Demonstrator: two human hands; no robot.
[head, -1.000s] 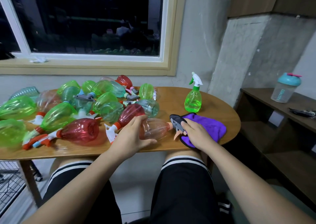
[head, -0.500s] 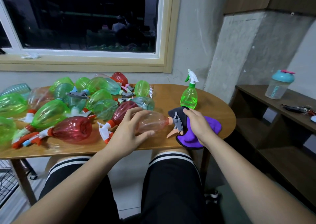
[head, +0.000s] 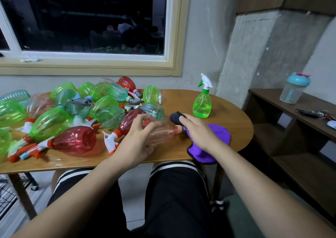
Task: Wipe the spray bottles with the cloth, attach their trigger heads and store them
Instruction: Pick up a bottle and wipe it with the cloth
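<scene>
The wooden table (head: 234, 123) has a rounded right end. Its left half carries a dense pile of green, red and clear bottles (head: 49, 121), all lying on their sides, several with trigger heads fitted. One green bottle (head: 202, 103) stands upright near the far right edge. A purple cloth (head: 221, 135) lies at the near right edge and overhangs it. The shelf (head: 269, 99) to the right carries a shaker (head: 293, 90) and keys (head: 313, 113).

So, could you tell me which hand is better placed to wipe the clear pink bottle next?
Right, probably: the right hand, holding the dark trigger head, lies on the purple cloth, while the left hand grips the clear pink plastic bottle.
</scene>
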